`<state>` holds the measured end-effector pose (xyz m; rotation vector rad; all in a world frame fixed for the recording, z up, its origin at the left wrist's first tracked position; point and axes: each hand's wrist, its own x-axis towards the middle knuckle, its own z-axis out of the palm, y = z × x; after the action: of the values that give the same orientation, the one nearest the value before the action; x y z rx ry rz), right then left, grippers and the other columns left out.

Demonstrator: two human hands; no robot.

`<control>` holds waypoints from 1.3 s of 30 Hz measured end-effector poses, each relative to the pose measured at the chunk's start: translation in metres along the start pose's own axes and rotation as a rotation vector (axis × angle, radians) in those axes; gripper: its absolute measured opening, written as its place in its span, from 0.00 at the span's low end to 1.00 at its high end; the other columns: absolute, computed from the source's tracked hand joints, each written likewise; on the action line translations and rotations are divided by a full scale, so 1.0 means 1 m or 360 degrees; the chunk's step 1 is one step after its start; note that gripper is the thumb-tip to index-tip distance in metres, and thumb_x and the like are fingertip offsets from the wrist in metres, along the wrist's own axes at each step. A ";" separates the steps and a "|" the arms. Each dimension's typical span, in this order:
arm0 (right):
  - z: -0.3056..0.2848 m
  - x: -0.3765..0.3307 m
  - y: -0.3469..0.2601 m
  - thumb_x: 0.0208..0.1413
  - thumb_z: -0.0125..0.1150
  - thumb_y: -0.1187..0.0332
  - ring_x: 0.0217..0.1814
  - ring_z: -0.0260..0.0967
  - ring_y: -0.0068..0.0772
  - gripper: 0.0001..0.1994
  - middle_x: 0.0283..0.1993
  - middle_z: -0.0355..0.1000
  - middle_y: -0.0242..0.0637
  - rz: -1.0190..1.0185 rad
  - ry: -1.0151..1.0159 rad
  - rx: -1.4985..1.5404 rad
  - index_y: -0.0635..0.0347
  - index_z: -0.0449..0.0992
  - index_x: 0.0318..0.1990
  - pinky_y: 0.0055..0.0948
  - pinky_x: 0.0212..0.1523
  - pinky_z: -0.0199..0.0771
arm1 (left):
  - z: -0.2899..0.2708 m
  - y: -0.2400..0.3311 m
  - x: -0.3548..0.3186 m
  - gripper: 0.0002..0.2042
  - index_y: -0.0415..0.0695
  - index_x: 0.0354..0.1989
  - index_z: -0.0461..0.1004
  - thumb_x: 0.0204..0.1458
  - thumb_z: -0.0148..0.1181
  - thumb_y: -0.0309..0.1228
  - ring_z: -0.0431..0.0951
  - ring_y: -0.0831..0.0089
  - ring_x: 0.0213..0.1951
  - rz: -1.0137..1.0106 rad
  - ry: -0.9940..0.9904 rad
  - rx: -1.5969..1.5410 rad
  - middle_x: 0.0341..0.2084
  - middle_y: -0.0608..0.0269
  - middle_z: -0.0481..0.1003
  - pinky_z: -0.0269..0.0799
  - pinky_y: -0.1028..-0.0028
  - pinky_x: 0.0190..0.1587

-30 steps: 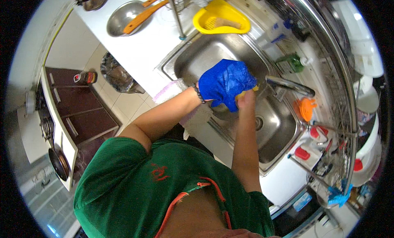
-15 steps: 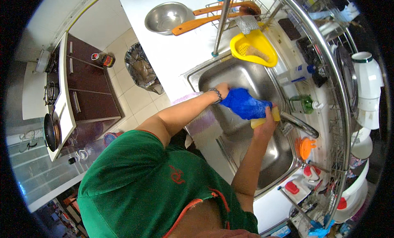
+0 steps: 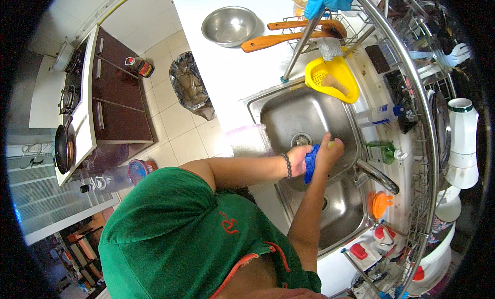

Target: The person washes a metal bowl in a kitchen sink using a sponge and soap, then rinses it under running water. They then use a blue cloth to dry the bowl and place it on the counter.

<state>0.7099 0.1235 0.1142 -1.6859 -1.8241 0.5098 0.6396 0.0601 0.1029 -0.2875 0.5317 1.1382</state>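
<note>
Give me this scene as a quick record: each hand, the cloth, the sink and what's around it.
Left hand: touching the blue cloth; finger grip partly hidden
Right hand: curled around a yellowish item, mostly hidden
Cloth: bunched between the hands
Sink: steel, two basins, below the hands
Around sink: yellow strainer, green bottle, faucet
Counter: steel bowl

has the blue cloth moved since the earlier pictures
Yes: the blue cloth has shifted down toward the lower basin, judged against the drain now showing above it.
</note>
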 end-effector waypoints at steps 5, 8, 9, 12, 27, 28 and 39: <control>0.003 -0.051 -0.067 0.46 0.51 0.63 0.46 0.59 0.48 0.13 0.40 0.64 0.47 -0.0399 -0.0096 0.0109 0.60 0.67 0.38 0.42 0.50 0.55 | -0.056 0.007 0.043 0.22 0.43 0.49 0.65 0.55 0.41 0.46 0.70 0.70 0.44 0.0202 -0.1117 -0.0264 0.46 0.59 0.69 0.65 0.70 0.47; 0.016 -0.007 -0.014 0.46 0.50 0.63 0.45 0.60 0.50 0.12 0.38 0.65 0.48 -0.0107 -0.0074 -0.0012 0.60 0.67 0.35 0.42 0.48 0.57 | 0.017 0.011 -0.006 0.21 0.41 0.47 0.65 0.55 0.41 0.46 0.72 0.69 0.42 0.0385 -0.0268 0.0093 0.45 0.57 0.70 0.67 0.70 0.46; 0.013 0.009 0.000 0.46 0.50 0.64 0.44 0.60 0.50 0.11 0.38 0.65 0.49 -0.0056 -0.0066 -0.0124 0.62 0.67 0.34 0.44 0.47 0.56 | 0.023 0.013 -0.023 0.20 0.40 0.45 0.66 0.55 0.41 0.44 0.74 0.69 0.39 0.0026 -0.0067 0.0009 0.42 0.57 0.72 0.69 0.70 0.44; 0.018 -0.004 -0.001 0.42 0.53 0.67 0.45 0.59 0.49 0.13 0.38 0.64 0.50 -0.0248 -0.0055 -0.0068 0.60 0.69 0.37 0.43 0.47 0.57 | 0.018 0.015 -0.014 0.18 0.41 0.43 0.67 0.56 0.40 0.42 0.74 0.66 0.36 0.0072 -0.0127 0.0033 0.37 0.58 0.73 0.69 0.68 0.42; 0.009 -0.029 -0.040 0.45 0.52 0.68 0.45 0.59 0.47 0.11 0.38 0.63 0.45 -0.0453 -0.0165 -0.0052 0.55 0.68 0.39 0.42 0.45 0.58 | -0.009 0.012 0.018 0.16 0.44 0.46 0.64 0.56 0.39 0.40 0.68 0.66 0.44 0.0313 -0.0785 -0.0071 0.42 0.59 0.69 0.62 0.69 0.49; 0.015 -0.007 -0.017 0.46 0.52 0.67 0.46 0.58 0.48 0.11 0.39 0.63 0.44 -0.0405 -0.0081 -0.0040 0.55 0.68 0.39 0.42 0.45 0.58 | 0.007 0.013 0.012 0.16 0.44 0.47 0.64 0.56 0.39 0.40 0.68 0.66 0.44 0.0128 -0.0487 -0.0054 0.42 0.59 0.69 0.63 0.68 0.49; 0.019 0.006 0.016 0.42 0.63 0.59 0.47 0.58 0.50 0.19 0.41 0.62 0.48 -0.0109 -0.0010 0.0157 0.57 0.66 0.39 0.43 0.46 0.59 | -0.020 0.011 0.016 0.18 0.42 0.47 0.64 0.58 0.38 0.42 0.73 0.68 0.41 0.0017 -0.0033 0.0242 0.41 0.57 0.71 0.67 0.69 0.48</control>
<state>0.7097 0.1340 0.0908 -1.5524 -1.8242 0.5674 0.6291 0.0675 0.0782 -0.1417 0.5985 1.1035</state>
